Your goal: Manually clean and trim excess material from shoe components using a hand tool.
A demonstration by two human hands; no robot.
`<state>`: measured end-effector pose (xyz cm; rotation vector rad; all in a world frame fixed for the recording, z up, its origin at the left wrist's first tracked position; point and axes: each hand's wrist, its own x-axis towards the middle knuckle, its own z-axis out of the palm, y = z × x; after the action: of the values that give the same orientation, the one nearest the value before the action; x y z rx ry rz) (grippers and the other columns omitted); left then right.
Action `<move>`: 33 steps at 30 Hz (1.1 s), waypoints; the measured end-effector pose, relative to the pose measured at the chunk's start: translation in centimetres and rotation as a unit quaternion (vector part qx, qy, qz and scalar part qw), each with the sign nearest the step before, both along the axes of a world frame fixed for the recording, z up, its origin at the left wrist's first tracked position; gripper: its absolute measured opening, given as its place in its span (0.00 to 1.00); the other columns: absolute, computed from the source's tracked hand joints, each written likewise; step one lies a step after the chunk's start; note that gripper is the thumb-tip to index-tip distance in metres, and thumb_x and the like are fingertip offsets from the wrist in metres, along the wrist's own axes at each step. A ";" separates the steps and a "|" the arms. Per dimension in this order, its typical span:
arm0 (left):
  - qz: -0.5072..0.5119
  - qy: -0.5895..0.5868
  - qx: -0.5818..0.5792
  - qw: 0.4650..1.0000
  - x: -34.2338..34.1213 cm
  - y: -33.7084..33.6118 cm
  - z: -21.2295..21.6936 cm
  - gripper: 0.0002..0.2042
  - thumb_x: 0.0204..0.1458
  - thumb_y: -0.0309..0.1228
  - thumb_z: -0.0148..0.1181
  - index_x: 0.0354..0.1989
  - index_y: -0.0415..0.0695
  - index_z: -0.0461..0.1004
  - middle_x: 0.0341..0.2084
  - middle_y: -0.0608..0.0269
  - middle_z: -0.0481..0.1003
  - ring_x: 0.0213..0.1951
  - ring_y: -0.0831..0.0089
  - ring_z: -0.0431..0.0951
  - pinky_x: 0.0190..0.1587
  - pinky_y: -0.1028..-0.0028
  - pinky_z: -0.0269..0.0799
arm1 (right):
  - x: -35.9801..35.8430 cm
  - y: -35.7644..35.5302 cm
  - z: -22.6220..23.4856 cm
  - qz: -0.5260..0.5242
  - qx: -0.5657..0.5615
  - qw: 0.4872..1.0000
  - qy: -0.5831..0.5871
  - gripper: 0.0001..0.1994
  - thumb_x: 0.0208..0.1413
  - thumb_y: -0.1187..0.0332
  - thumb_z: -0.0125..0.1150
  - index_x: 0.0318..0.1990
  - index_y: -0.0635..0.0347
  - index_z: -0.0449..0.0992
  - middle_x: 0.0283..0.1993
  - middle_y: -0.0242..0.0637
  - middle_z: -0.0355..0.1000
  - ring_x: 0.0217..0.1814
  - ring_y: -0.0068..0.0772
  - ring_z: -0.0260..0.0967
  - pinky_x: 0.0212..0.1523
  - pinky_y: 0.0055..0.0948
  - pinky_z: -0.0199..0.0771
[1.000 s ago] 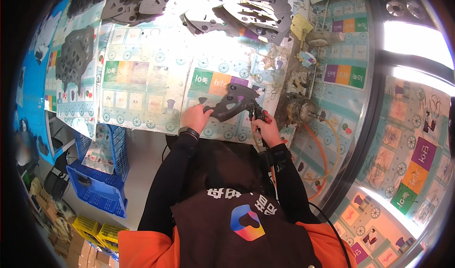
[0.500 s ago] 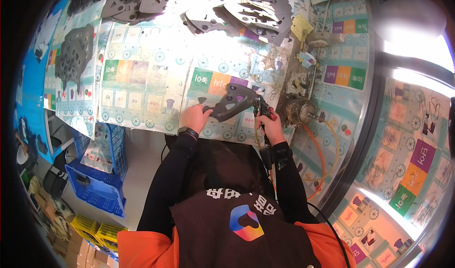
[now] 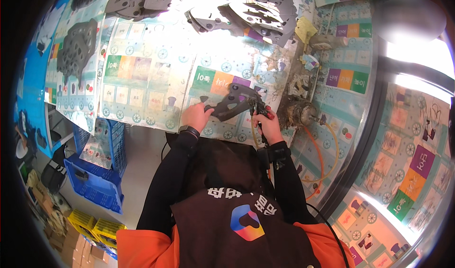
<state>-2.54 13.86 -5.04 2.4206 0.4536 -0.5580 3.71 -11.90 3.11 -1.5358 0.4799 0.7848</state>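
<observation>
A flat dark grey piece with cut-out holes (image 3: 232,111) lies low over the paper-covered table, slanting up to the right. My left hand (image 3: 196,117) pinches its near left end between thumb and fingers. In my right hand (image 3: 268,127) is a spray gun (image 3: 259,108) with red parts, its head close against the right end of the piece. My fingers wrap around the gun's handle. Whether the gun touches the piece, I cannot tell.
A heap of similar dark pieces (image 3: 151,0) covers the table's far side; more lie at the left (image 3: 76,52). A grimy round container (image 3: 303,112) stands right of the gun, with an orange hose (image 3: 322,149) nearby. Blue crates (image 3: 92,175) and yellow crates (image 3: 104,230) stand lower left.
The whole view has shifted slightly. The spray gun has tilted a little to the left against the piece; my left hand keeps its hold.
</observation>
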 end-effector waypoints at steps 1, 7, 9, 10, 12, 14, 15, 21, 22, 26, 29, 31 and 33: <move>-0.006 0.007 0.000 1.000 0.0 0.0 0.0 0.19 0.52 0.49 0.64 0.30 0.42 0.77 0.27 0.49 0.79 0.34 0.49 0.80 0.35 0.55 0.74 | 0.0 0.1 0.1 0.001 0.000 1.000 0.001 0.05 0.54 0.73 0.58 0.37 0.62 0.73 0.22 0.30 0.69 0.19 0.17 0.63 0.15 0.20 0.52; -0.002 0.002 -0.006 1.000 -0.1 0.0 -0.2 0.18 0.52 0.48 0.64 0.30 0.42 0.77 0.27 0.49 0.79 0.34 0.49 0.79 0.36 0.55 0.74 | -0.1 1.0 0.9 0.018 -0.018 1.000 0.007 0.05 0.53 0.73 0.55 0.35 0.65 0.71 0.23 0.33 0.68 0.18 0.20 0.59 0.16 0.21 0.54; 0.004 -0.008 -0.007 1.000 -0.2 0.0 -0.4 0.19 0.52 0.49 0.64 0.28 0.42 0.77 0.26 0.48 0.79 0.33 0.48 0.79 0.35 0.54 0.74 | -0.1 1.0 1.1 0.019 -0.009 1.000 0.010 0.05 0.53 0.73 0.56 0.35 0.65 0.71 0.23 0.33 0.68 0.18 0.20 0.60 0.16 0.22 0.54; 0.005 -0.009 -0.008 1.000 -0.2 0.0 -0.5 0.19 0.52 0.48 0.64 0.28 0.42 0.77 0.26 0.48 0.79 0.33 0.48 0.79 0.35 0.54 0.74 | -0.1 1.0 1.0 0.019 -0.009 1.000 0.010 0.05 0.53 0.73 0.56 0.35 0.65 0.71 0.23 0.33 0.68 0.18 0.20 0.60 0.16 0.22 0.54; 0.005 -0.010 -0.009 1.000 -0.1 0.0 -0.5 0.19 0.52 0.48 0.64 0.28 0.42 0.77 0.26 0.48 0.79 0.33 0.48 0.79 0.35 0.54 0.74 | -0.3 0.7 0.7 0.022 -0.010 1.000 0.015 0.06 0.52 0.74 0.58 0.36 0.65 0.72 0.23 0.33 0.68 0.19 0.20 0.61 0.16 0.22 0.54; 0.009 -0.003 -0.007 1.000 -0.1 -0.1 -0.4 0.19 0.52 0.48 0.64 0.28 0.42 0.77 0.26 0.48 0.79 0.33 0.48 0.79 0.35 0.55 0.74 | -0.6 0.4 0.5 0.021 -0.010 1.000 0.021 0.06 0.52 0.74 0.58 0.36 0.65 0.72 0.23 0.33 0.69 0.19 0.20 0.62 0.16 0.22 0.54; 0.010 -0.003 -0.007 1.000 -0.1 -0.1 -0.3 0.19 0.52 0.48 0.64 0.28 0.42 0.77 0.26 0.48 0.79 0.33 0.48 0.79 0.35 0.55 0.74 | -0.7 0.2 0.4 0.021 -0.009 0.999 0.026 0.06 0.52 0.74 0.59 0.36 0.65 0.72 0.24 0.33 0.69 0.20 0.20 0.62 0.16 0.22 0.54; -0.002 0.013 -0.005 1.000 -0.1 0.0 -0.1 0.18 0.52 0.48 0.64 0.31 0.42 0.78 0.29 0.50 0.80 0.35 0.50 0.80 0.36 0.55 0.75 | -1.4 -0.3 0.2 0.024 -0.014 0.999 0.036 0.05 0.52 0.74 0.58 0.36 0.65 0.72 0.24 0.33 0.70 0.19 0.20 0.63 0.15 0.21 0.54; -0.001 0.003 -0.001 1.000 -0.1 -0.1 -0.3 0.19 0.52 0.48 0.64 0.30 0.42 0.77 0.28 0.50 0.79 0.35 0.49 0.80 0.36 0.55 0.74 | -1.4 -0.2 0.2 0.025 -0.014 0.999 0.036 0.05 0.52 0.74 0.58 0.36 0.65 0.72 0.24 0.33 0.70 0.19 0.20 0.63 0.15 0.21 0.54; -0.002 -0.008 0.006 1.000 -0.2 -0.1 -0.5 0.19 0.53 0.49 0.64 0.29 0.42 0.77 0.27 0.50 0.79 0.34 0.49 0.79 0.35 0.55 0.73 | -1.4 0.3 0.3 0.014 -0.006 1.000 0.027 0.05 0.53 0.74 0.59 0.37 0.65 0.73 0.23 0.33 0.69 0.18 0.20 0.61 0.15 0.21 0.54; -0.001 -0.011 0.007 1.000 -0.3 -0.1 -0.5 0.19 0.52 0.49 0.64 0.28 0.43 0.77 0.27 0.50 0.79 0.34 0.49 0.79 0.35 0.55 0.73 | -1.3 0.7 0.4 0.031 -0.002 0.999 0.035 0.06 0.53 0.73 0.59 0.37 0.65 0.73 0.23 0.32 0.69 0.17 0.20 0.61 0.15 0.21 0.54; 0.000 -0.009 0.007 1.000 -0.3 -0.1 -0.5 0.19 0.53 0.49 0.64 0.28 0.43 0.77 0.27 0.50 0.79 0.34 0.49 0.79 0.35 0.55 0.73 | -1.4 0.8 0.2 0.042 -0.003 0.998 0.036 0.06 0.53 0.73 0.59 0.37 0.64 0.73 0.23 0.32 0.69 0.17 0.19 0.61 0.15 0.21 0.54; 0.002 -0.006 0.007 1.000 -0.3 -0.2 -0.5 0.19 0.53 0.49 0.64 0.28 0.43 0.77 0.27 0.51 0.79 0.34 0.49 0.79 0.35 0.55 0.73 | -1.6 1.0 0.0 0.054 -0.014 0.998 0.036 0.05 0.54 0.72 0.59 0.37 0.63 0.73 0.22 0.31 0.69 0.17 0.18 0.60 0.15 0.21 0.54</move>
<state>-2.81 13.70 -5.54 2.4335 0.4595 -0.5401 2.12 -10.91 3.12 -1.5736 0.4653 0.9232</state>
